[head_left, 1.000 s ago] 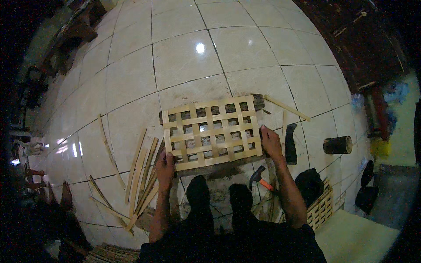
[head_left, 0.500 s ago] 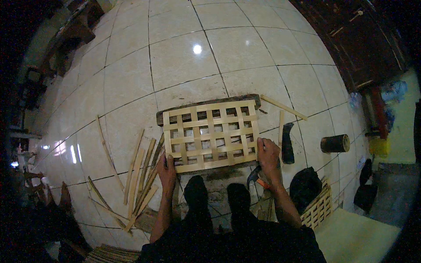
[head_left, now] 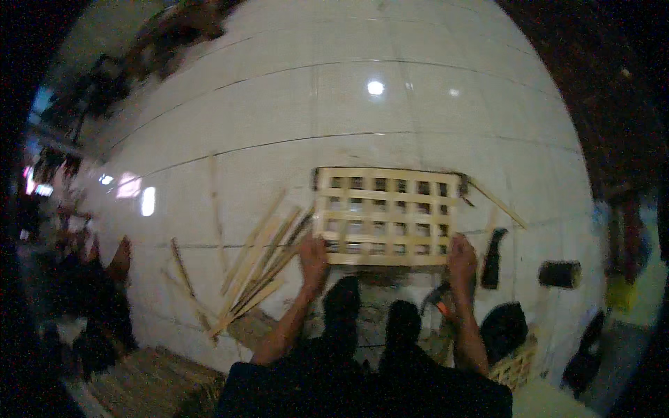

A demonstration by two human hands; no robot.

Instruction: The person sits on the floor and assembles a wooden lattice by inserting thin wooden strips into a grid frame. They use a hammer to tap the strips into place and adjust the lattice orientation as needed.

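Observation:
A pale woven bamboo lattice panel (head_left: 390, 217), roughly rectangular with square gaps, is held in front of my feet. My left hand (head_left: 313, 261) is closed on its near left corner, thumb on top. At the near right corner my right hand (head_left: 461, 259) grips the edge in the same way. Beneath the panel's far edge lies a dark wooden board (head_left: 460, 182), mostly covered by it. Next to my right wrist, a hammer (head_left: 439, 304) with an orange-marked handle rests on the floor. Motion blurs the picture somewhat.
Loose bamboo strips (head_left: 254, 261) lie fanned out on the left of the tiled floor. To the right are a dark blade-like tool (head_left: 493, 258), a dark cylinder (head_left: 559, 274), a black bundle (head_left: 504, 329) and another woven lattice (head_left: 516, 366). More strips (head_left: 150, 383) are stacked at lower left.
My view has swung left, so the scene sits further right. The panel now lies more level and covers more of the wooden board. Both hands keep their grip.

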